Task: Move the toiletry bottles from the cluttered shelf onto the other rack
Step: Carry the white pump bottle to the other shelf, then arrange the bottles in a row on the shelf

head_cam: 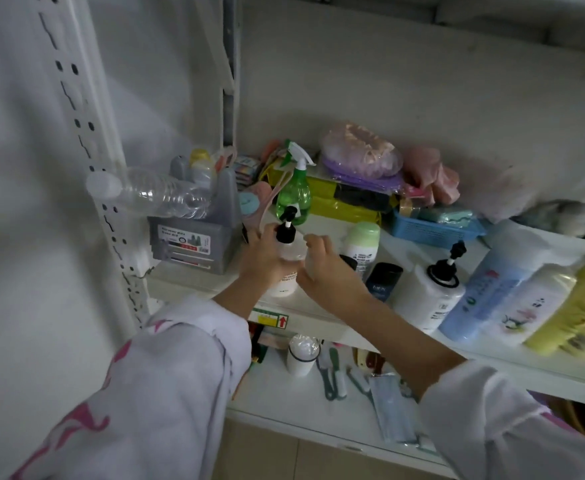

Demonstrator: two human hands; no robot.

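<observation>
A white pump bottle (288,258) with a black pump head stands near the front left of the cluttered shelf (319,315). My left hand (261,261) grips its left side, while the fingers of my right hand (325,268) curl round its right side. To the right stand or lie more toiletry bottles: a green-capped white one (362,242), a dark one (385,278), a second white pump bottle (429,296), a blue one (485,292), a white flowered one (526,306) and a yellow one (575,306). Behind my hands is a green spray bottle (294,195).
A grey box (194,244) with a clear water bottle (159,195) lying on it sits at the shelf's left end. A blue basket (433,232) and bagged items fill the back. The lower shelf (284,403) holds a white cup (299,355), brushes and face masks (388,410).
</observation>
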